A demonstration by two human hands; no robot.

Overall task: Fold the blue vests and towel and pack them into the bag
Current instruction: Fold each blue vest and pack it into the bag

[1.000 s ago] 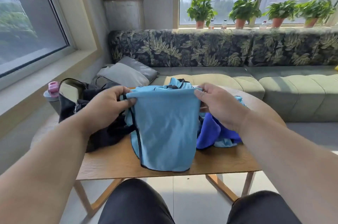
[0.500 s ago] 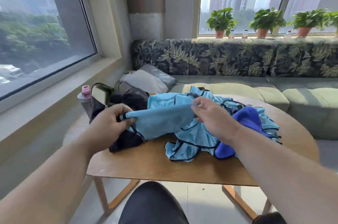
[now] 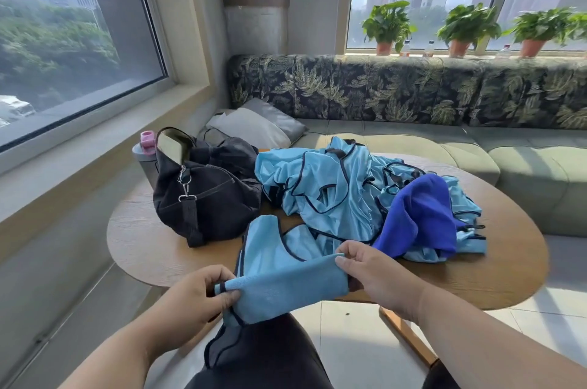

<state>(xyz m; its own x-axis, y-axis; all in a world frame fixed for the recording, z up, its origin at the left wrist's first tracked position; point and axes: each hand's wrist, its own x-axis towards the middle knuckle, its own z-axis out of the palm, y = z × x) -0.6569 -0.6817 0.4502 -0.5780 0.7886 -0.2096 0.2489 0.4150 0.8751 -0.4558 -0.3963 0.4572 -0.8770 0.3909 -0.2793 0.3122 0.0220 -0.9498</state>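
Close to the viewer, both hands pinch one light blue vest (image 3: 279,280) at the near edge of the table. The left hand (image 3: 193,299) has its fingers curled, thumb and fingertips closed on the vest's left corner, where dark trim shows. The right hand (image 3: 374,280) grips the right corner the same way, thumb on top and fingers tucked beneath the fabric. Between them the vest is stretched into a band whose long axis runs left to right, rising slightly toward the right hand. One part of it lies away from the viewer on the tabletop — a strap loop edged in dark piping — while the other end hangs off the table's near edge, down over the person's dark-clothed lap (image 3: 270,357). Just beyond, a loose heap of more light blue vests (image 3: 336,194) sits mid-table, unfolded and tangled. A deep blue towel (image 3: 422,217) is draped over the heap's right side. To the left of the heap, touching it, stands a black bag (image 3: 203,188) with its top open and a metal clip on its strap. A grey bottle with a pink cap (image 3: 144,153) stands just behind the bag's left end. The wooden table (image 3: 476,277) is rounded — beyond it runs a green sofa (image 3: 524,166) with a leaf-patterned back, under a window lined with potted plants (image 3: 387,26).
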